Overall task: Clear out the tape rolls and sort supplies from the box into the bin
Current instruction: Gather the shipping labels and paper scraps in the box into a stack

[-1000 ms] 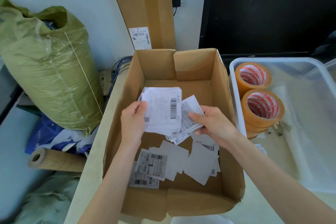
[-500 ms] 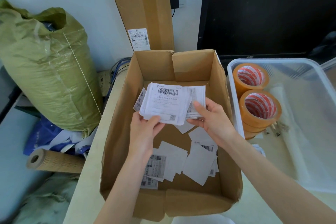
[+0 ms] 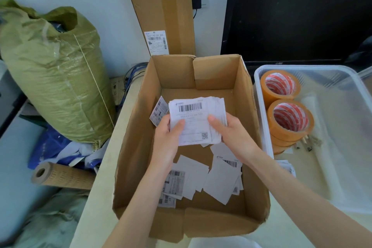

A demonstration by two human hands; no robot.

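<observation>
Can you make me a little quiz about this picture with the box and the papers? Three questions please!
1. True or false: both hands hold the stack of labels over the cardboard box.
2. Where are the orange tape rolls? A) in the box B) in the clear plastic bin C) on the green sack
3. Fill in: loose labels lie on the ____ of the box.

Key:
1. True. The left hand and the right hand each pinch one side of the stack.
2. B
3. bottom
</observation>
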